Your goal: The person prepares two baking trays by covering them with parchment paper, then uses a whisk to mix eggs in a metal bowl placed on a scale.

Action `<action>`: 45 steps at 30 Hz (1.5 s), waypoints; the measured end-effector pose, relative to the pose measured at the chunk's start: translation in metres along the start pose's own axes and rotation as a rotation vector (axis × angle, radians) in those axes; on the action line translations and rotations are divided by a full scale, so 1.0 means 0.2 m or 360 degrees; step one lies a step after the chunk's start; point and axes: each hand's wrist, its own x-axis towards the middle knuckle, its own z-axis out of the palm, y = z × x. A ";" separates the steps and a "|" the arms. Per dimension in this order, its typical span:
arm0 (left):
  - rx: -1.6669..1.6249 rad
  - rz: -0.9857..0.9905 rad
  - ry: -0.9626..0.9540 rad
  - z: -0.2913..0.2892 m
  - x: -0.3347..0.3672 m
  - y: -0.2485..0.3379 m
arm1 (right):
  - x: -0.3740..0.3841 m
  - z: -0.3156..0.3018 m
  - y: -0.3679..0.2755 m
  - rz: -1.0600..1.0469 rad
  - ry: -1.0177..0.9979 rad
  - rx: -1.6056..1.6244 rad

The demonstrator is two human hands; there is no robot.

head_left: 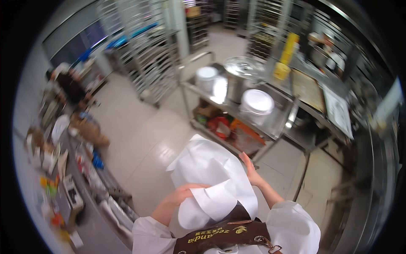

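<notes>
Large, loosely curled white paper sheets (pixel 207 169) are held in front of my brown apron (pixel 220 239). My left hand (pixel 186 192) is closed on a folded-over part of the sheets, its fingertips hidden behind the fold. On the other side, my right hand (pixel 252 171) has its fingers stretched out, its inner side up against the edge of the sheets. Part of that hand is hidden by the paper.
Ahead stands a metal trolley (pixel 186 86) with a lidded steel pot (pixel 237 78) and white lidded tubs (pixel 258 101). Tall tray racks (pixel 148 63) are behind it. A cluttered counter (pixel 97 216) runs along the left; another person (pixel 72 84) stands beyond. A worktable with trays (pixel 308 91) is right.
</notes>
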 end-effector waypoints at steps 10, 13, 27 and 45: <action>0.0425 -0.0134 -0.0755 0.54 1.65 0.06 | -0.90 -1.29 -0.09 -0.0100 0.0445 -0.0500; 0.0527 -0.0145 -0.0794 0.80 2.21 0.14 | -1.06 -1.66 -0.07 0.0007 0.0716 -0.0421; 0.2244 -0.0133 -0.0539 1.22 4.06 0.76 | -0.69 -3.20 0.08 0.0454 0.1443 0.0125; 0.0782 0.0168 -0.0045 0.50 5.12 0.32 | 1.00 -4.95 0.72 0.0446 0.1589 0.0516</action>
